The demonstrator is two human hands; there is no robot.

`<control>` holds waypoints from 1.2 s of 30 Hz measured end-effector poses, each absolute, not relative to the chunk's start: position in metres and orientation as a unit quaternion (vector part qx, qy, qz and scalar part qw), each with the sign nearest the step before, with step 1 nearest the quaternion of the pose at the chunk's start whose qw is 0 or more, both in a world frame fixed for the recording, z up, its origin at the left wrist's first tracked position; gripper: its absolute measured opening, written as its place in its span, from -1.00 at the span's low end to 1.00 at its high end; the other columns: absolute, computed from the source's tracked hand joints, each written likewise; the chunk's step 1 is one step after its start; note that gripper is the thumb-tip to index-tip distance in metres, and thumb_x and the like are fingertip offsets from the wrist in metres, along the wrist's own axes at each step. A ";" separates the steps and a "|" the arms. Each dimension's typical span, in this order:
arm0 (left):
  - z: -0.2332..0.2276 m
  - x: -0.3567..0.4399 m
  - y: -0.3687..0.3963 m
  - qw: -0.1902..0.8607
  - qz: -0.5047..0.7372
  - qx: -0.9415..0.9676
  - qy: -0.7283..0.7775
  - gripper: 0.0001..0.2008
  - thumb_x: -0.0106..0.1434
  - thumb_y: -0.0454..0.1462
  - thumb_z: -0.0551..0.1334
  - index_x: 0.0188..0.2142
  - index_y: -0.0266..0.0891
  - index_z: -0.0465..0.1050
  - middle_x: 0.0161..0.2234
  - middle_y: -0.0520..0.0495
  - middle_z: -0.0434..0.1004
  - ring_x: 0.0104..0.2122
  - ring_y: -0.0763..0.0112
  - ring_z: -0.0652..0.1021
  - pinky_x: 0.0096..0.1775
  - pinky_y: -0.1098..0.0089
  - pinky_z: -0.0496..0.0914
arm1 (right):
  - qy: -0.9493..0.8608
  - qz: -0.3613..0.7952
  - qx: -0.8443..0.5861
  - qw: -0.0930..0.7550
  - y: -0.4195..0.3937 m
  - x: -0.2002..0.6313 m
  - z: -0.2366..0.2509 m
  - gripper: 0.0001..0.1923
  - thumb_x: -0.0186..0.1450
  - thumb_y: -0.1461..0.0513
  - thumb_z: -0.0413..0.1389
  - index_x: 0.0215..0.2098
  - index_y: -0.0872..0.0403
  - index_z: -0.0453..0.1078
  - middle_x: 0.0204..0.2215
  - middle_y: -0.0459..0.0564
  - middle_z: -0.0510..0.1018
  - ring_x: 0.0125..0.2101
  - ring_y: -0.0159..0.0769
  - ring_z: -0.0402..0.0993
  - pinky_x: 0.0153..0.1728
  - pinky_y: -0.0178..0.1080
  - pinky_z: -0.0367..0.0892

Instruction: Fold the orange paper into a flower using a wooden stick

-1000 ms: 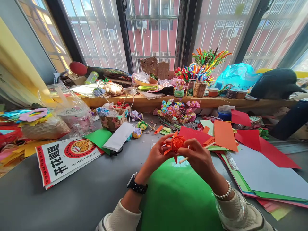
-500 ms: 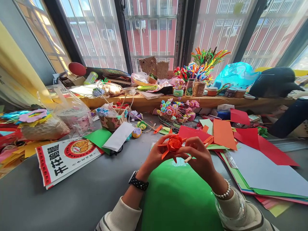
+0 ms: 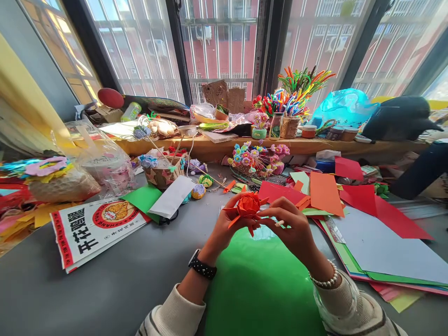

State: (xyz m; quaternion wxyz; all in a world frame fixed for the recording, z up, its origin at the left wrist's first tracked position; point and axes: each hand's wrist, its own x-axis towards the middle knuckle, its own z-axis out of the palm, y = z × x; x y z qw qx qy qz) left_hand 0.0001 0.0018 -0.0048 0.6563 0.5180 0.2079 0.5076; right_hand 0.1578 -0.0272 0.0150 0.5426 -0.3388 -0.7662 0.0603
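Note:
An orange-red folded paper flower [image 3: 249,205] with pointed petals is in my left hand [image 3: 224,228], whose fingers are closed around its underside and left edge. My right hand [image 3: 292,228] is at the flower's right side, thumb and fingertips close to a petal; whether they pinch it I cannot tell. A short pale stick [image 3: 280,224] pokes out between the fingers of that hand. Below both hands is a smooth green surface [image 3: 262,284].
Stacked coloured paper [image 3: 392,252] and an orange sheet [image 3: 327,195] lie to the right. A printed paper bag [image 3: 101,228] and a white sheet [image 3: 173,198] lie left. Behind stand a star-patterned basket [image 3: 159,176], small crafted flowers [image 3: 252,158] and a dark bottle [image 3: 420,168].
The flower has shifted slightly left and turned so its top shows more. My right hand's fingers have moved, and the pale stick now shows less and sits a little higher.

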 end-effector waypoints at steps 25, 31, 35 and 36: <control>-0.004 0.003 -0.003 0.650 0.478 0.552 0.210 -0.45 -0.08 -0.42 0.32 -0.09 -0.11 0.22 -0.38 0.04 0.47 -0.52 0.48 0.50 -0.49 0.46 0.42 | -0.742 0.125 -0.394 0.528 -0.027 0.156 0.007 -0.95 0.15 0.33 0.09 -0.46 0.08 0.33 -0.50 -0.09 0.34 -0.49 -0.42 0.30 -0.55 -0.39 0.24; -0.005 0.004 -0.002 0.644 0.479 0.555 0.221 -0.47 -0.07 -0.36 0.32 -0.09 -0.15 0.21 -0.46 0.06 0.47 -0.56 0.47 0.49 -0.51 0.45 0.40 | -0.750 0.126 -0.404 0.508 -0.026 0.157 0.008 -0.95 0.18 0.27 0.07 -0.45 0.07 0.32 -0.48 -0.08 0.34 -0.47 -0.39 0.31 -0.48 -0.35 0.27; -0.006 0.004 0.000 0.640 0.490 0.534 0.255 -0.48 -0.05 -0.34 0.32 -0.09 -0.19 0.19 -0.50 0.07 0.46 -0.57 0.47 0.48 -0.51 0.46 0.39 | -0.760 0.111 -0.427 0.478 -0.023 0.162 0.012 -0.90 0.23 0.21 0.01 -0.36 0.08 0.31 -0.43 -0.04 0.37 -0.40 -0.34 0.34 -0.39 -0.30 0.28; -0.006 0.004 0.001 0.640 0.492 0.525 0.268 -0.48 -0.05 -0.33 0.32 -0.08 -0.20 0.19 -0.51 0.07 0.46 -0.57 0.47 0.48 -0.51 0.47 0.38 | -0.758 0.104 -0.436 0.474 -0.022 0.164 0.013 -0.86 0.26 0.20 -0.04 -0.30 0.08 0.31 -0.39 -0.02 0.37 -0.37 -0.32 0.34 -0.35 -0.29 0.28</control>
